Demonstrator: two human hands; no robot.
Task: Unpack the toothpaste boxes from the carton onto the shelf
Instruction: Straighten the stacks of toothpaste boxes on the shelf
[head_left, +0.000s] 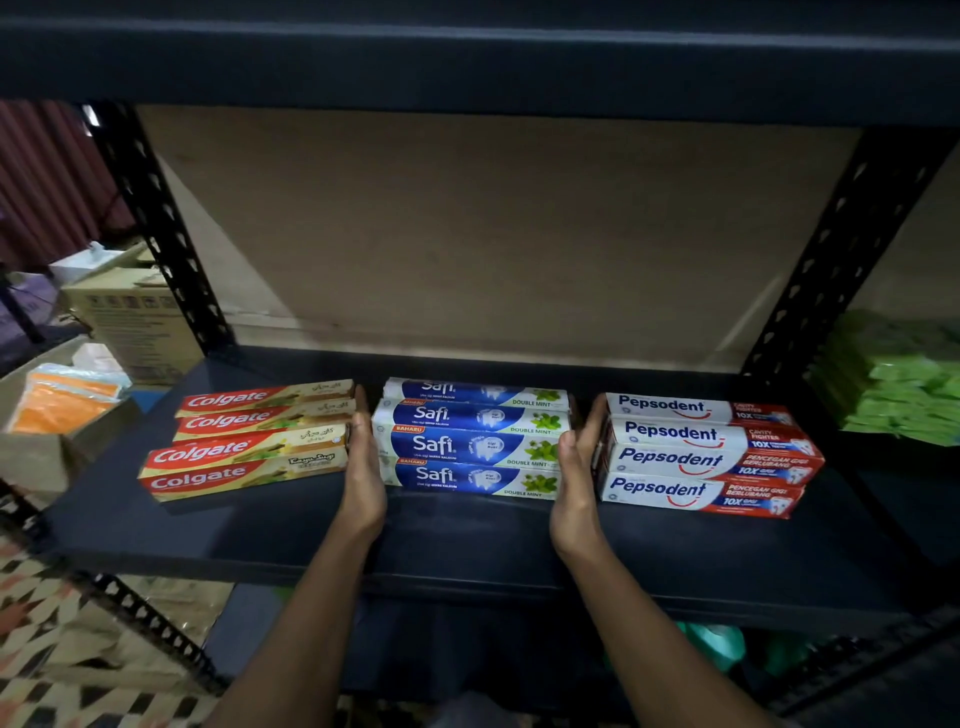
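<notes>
Both forearms reach up from the near edge toward the dark shelf (467, 540). The left hand (365, 470) and right hand (574, 467) stand on edge at either end of the Safi boxes (470, 441). On both hands the fingers (358, 426) are straight and close together, laid flat against the ends of that stack. They curl round nothing and lift nothing; this looks like squaring up, not carrying.

The Safi boxes sit in the middle of the shelf, stacked and stepped from near to far. The Colgate boxes (249, 441) are just beside the left hand, and the Pepsodent boxes (701, 452) are just beside the right. All three groups are already on the shelf. A cardboard box (135, 322) stands off to the far left, though I cannot tell whether it is the carton in question.

To do this step well, I judge the two palms should press inward evenly and together, so the ends line up without the upper boxes sliding off the lower ones. Light cardboard skids easily (glossy print more so), so a gentle squeeze low on the stack should serve better than a shove at the top. The gaps on both sides are narrow. The backs of the hands could nudge the Colgate boxes, which already lie a little askew, or the Pepsodent boxes, so the hands should draw straight back toward the near edge when they leave.
</notes>
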